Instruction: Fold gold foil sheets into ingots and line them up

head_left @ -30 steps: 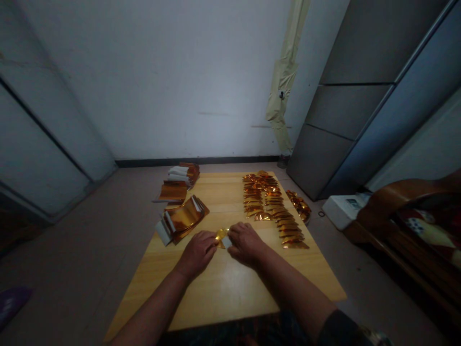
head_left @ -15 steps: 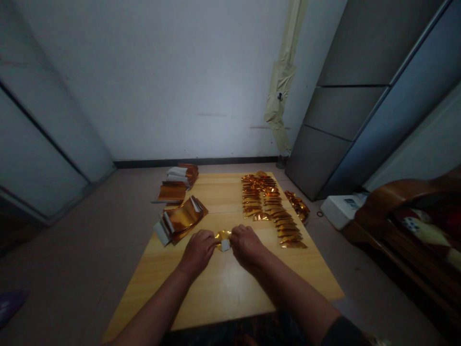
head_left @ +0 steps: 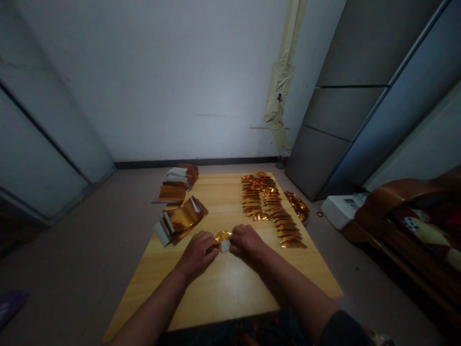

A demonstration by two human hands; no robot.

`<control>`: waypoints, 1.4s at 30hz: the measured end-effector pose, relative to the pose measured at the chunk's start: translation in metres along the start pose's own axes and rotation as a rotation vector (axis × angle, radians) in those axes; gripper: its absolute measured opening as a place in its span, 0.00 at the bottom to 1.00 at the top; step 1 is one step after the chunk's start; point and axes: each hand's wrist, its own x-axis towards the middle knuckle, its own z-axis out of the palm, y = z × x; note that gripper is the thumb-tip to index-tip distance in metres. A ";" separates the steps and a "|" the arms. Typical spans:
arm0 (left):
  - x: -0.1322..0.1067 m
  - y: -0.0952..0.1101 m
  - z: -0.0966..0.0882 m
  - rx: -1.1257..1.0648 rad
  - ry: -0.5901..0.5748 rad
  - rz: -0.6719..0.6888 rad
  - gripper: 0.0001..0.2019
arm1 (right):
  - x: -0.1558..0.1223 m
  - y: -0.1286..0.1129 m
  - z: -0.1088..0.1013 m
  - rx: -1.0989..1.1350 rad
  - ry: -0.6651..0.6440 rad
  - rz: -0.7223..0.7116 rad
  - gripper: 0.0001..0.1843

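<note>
Between my hands is a small piece of gold foil paper (head_left: 224, 235) with a pale grey square patch at its near side. My left hand (head_left: 200, 248) pinches its left end. At the right end, the fingers of my right hand (head_left: 248, 241) are closed on it too; their tips are partly hidden. Left of my hands lies a fanned stack of gold foil sheets (head_left: 183, 217) with pale backs. To the right, folded gold foil pieces (head_left: 286, 226) overlap in long rows on the wooden table (head_left: 230, 293).
More foil sheets (head_left: 172, 193) lie at the table's far left edge. A heap of gold foil pieces (head_left: 297, 205) sits beyond the right edge. A grey refrigerator (head_left: 334, 110), a white box (head_left: 338, 210) and a wooden seat (head_left: 406, 202) stand on the right.
Both hands stay almost in place around the foil paper. My left hand has turned slightly, with its fingers a little nearer the pale patch. The stacks and rows are unchanged.
</note>
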 end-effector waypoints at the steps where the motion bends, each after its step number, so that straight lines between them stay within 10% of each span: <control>1: 0.000 -0.001 0.000 0.012 -0.005 0.007 0.05 | 0.001 0.001 0.000 -0.001 0.000 -0.001 0.09; 22: 0.002 0.006 0.011 0.484 0.086 0.158 0.13 | -0.006 -0.004 -0.005 0.025 0.043 -0.009 0.09; 42: 0.001 -0.003 0.021 0.088 0.085 -0.143 0.11 | 0.004 0.003 0.018 0.118 0.141 0.160 0.07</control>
